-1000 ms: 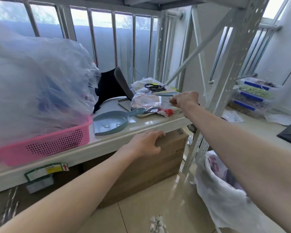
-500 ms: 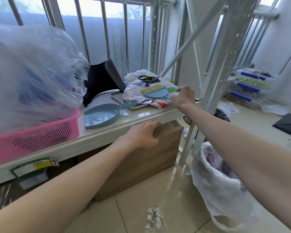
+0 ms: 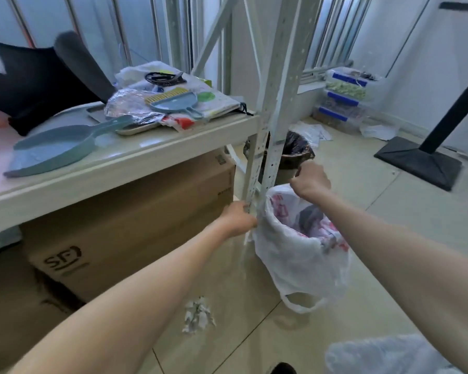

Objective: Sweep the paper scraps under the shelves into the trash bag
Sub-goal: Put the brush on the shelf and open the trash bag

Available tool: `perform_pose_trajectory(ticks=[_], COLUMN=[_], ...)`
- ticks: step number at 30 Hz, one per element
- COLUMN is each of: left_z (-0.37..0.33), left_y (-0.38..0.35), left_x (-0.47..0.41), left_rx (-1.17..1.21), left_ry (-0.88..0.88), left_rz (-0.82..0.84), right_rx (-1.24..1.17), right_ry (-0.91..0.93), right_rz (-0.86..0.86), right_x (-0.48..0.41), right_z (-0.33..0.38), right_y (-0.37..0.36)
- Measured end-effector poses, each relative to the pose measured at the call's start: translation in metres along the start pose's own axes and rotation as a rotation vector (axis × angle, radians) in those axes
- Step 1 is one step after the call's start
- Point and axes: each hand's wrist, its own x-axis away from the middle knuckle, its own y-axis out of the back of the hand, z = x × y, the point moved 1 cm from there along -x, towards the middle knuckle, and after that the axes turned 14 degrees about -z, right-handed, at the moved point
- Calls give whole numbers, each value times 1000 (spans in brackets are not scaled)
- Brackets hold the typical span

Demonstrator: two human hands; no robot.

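My left hand curls its fingers round the rim of the bag at 10 o'clock; my right hand pinches it at 12. The scraps lie at 7.

Both bare arms reach forward and down. The left grip curls its fingers on the near edge of the trash bag. The right grip, farther out, pinches the far edge.

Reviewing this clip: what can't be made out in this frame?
Head view only.
- Left hand: what its fingers grip, perforated grey metal shelf post or white plastic trash bag, is hidden where they overlap.
- Bag contents: blurred through the film.
- Floor under the pale shelf board: blocked by the brown cardboard box.
- Pale crinkled plastic, bottom edge: cut off, blurred.
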Motion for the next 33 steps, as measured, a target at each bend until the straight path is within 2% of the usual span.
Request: perform_pose_trajectory(ticks=[6, 9, 12, 21, 33], left_z=[-1, -2, -3, 8, 50], left_y=[-85, -113, -128, -142, -79], left_x=[-35, -57, -79, -89, -37], left_rx=[209, 211, 221, 81, 40], left_ry=[284, 317, 327, 271, 351], left_rz=[-69, -111, -155, -234, -266], right_rx=[293, 405, 377, 232, 190], right_ry=[-194, -206, -230, -304, -130], right_rz=[127, 213, 241, 97, 215], right_x=[-25, -39, -50, -43, 36], right_z=[-108, -143, -162, -176, -132], right_y=[-55, -74, -85, -112, -104])
